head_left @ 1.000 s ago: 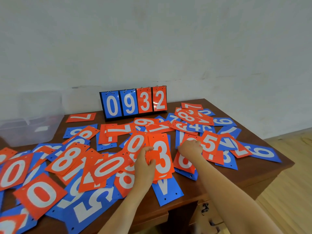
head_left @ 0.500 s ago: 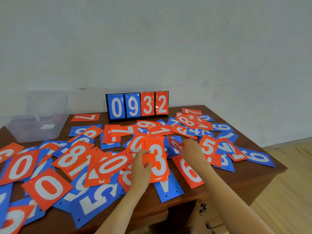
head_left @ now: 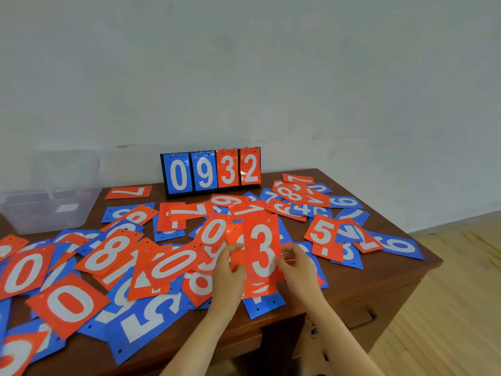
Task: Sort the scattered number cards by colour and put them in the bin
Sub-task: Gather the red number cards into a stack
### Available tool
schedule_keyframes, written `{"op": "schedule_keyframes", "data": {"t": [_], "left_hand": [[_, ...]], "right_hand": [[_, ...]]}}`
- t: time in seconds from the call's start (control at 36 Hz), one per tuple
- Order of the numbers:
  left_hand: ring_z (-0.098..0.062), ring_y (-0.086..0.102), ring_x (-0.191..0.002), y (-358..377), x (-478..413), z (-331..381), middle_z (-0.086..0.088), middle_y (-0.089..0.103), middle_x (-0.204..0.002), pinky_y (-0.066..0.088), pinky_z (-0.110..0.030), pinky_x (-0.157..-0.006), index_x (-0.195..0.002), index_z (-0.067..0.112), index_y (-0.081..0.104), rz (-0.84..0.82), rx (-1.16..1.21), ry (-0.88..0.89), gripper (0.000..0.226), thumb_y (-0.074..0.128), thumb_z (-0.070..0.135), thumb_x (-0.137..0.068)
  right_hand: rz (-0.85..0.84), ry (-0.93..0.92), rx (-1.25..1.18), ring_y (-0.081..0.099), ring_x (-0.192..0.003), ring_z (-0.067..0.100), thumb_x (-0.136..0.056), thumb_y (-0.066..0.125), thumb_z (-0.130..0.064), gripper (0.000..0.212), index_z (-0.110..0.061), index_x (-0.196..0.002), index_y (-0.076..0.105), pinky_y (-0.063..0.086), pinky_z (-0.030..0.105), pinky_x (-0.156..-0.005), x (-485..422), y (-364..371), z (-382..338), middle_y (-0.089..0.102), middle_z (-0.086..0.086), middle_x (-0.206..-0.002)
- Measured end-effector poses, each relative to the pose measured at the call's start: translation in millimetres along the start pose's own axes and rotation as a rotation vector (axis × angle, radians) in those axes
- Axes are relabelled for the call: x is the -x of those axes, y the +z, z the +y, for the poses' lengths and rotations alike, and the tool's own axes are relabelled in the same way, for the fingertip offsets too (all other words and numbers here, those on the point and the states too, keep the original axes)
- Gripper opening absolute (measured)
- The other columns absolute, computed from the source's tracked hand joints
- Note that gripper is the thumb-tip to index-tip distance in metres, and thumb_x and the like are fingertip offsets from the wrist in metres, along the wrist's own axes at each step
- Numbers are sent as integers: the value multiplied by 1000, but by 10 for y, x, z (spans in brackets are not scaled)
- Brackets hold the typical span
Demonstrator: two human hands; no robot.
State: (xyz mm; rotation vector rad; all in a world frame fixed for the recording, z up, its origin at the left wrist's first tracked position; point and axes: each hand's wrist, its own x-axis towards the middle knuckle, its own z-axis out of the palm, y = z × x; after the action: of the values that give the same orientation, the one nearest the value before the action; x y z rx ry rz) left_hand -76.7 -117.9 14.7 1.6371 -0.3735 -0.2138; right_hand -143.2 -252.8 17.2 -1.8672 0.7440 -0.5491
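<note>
You have two hands (head_left: 227, 270) in view, one wooden table (head_left: 379, 283), one clear plastic bin (head_left: 48, 202), one scoreboard stand (head_left: 211, 172) with four cards hung on it, two blue, two red, loose red and blue cards too overlapped to count.

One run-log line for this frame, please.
phase: gathering red | left hand: holds red stack, 3 on top | right hand: on stack | bin: far left
</note>
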Motion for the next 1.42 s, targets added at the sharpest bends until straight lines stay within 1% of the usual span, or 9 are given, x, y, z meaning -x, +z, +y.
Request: {"op": "schedule_keyframes", "data": {"t": [0.19, 0.36, 0.5, 0.61, 0.72, 0.89, 1.06, 1.28, 1.42], "left_hand": [[-11, 51, -119, 86, -16, -74, 21, 53, -111, 50, -41, -96, -101, 36, 55, 36, -32, 42, 28, 58, 11, -92], [-16, 53, -120, 18, -76, -128, 8, 55, -126, 54, -45, -90, -98, 45, 56, 57, -15, 8, 34, 59, 12, -91], [-14, 49, -123, -23, -71, -118, 13, 51, -122, 53, -44, -93, -109, 33, 57, 71, -56, 5, 29, 59, 10, -91], [-13, 49, -122, -27, -43, -120, 11, 53, -122, 52, -39, -94, -108, 27, 58, 65, -70, 2, 25, 59, 9, -91], [-12, 51, -118, -48, -13, -110, 11, 56, -117, 51, -37, -94, -103, 26, 60, 52, -70, 6, 22, 58, 8, -91], [-11, 49, -118, -157, -12, -103, 16, 55, -109, 48, -32, -95, -96, 28, 61, 81, -64, -2, 23, 54, 7, -93], [-17, 46, -125, -188, -13, -91, 12, 50, -116, 47, -43, -100, -98, 31, 59, 112, -56, -33, 29, 48, 5, -96], [-20, 49, -124, -80, -55, -40, 3, 49, -133, 52, -46, -93, -98, 38, 58, 69, 39, -87, 39, 42, 2, -97], [-14, 57, -112, 16, -56, 5, 3, 52, -131, 59, -39, -79, -103, 38, 58, 27, 91, -72, 35, 42, 7, -98]], "right_hand": [[-72, -91, 277, 55, -97, 7, -92, 58, -25, 26, -23, -117, 52, 50, 18, -77, -7, -1, 22, 57, -6, -109], [-121, -36, 794, 30, -135, 23, -95, 50, -37, 53, -13, -140, 35, 35, 32, -105, -145, -153, 126, 36, 7, -144], [-200, 96, 933, 40, -129, 22, -90, 51, -53, 62, -11, -135, 42, 41, 32, -99, -185, -125, 201, 43, 6, -139], [-197, 106, 952, 57, -102, 20, -92, 50, -40, 37, -12, -116, 55, 46, 27, -77, -213, -85, 124, 60, 4, -114], [-224, 52, 995, 57, -104, 24, -93, 44, -29, 29, -12, -114, 55, 49, 30, -82, -238, -29, 15, 61, 6, -113], [-11, -144, 913, 61, -99, 24, -98, 41, -18, 24, -10, -118, 52, 47, 30, -74, -382, -198, -227, 59, 8, -115], [181, -250, 455, 58, -103, 19, -97, 46, -14, 29, -9, -124, 54, 47, 25, -83, -368, -411, -400, 60, 6, -118], [28, -29, -136, 60, -101, 18, -94, 55, -16, 20, -24, -112, 50, 56, 39, -84, -171, -314, -340, 58, -5, -105], [-38, 21, -182, 58, -89, 12, -93, 56, -13, 23, -21, -114, 48, 54, 43, -83, -122, -184, -234, 56, -6, -97]]}}
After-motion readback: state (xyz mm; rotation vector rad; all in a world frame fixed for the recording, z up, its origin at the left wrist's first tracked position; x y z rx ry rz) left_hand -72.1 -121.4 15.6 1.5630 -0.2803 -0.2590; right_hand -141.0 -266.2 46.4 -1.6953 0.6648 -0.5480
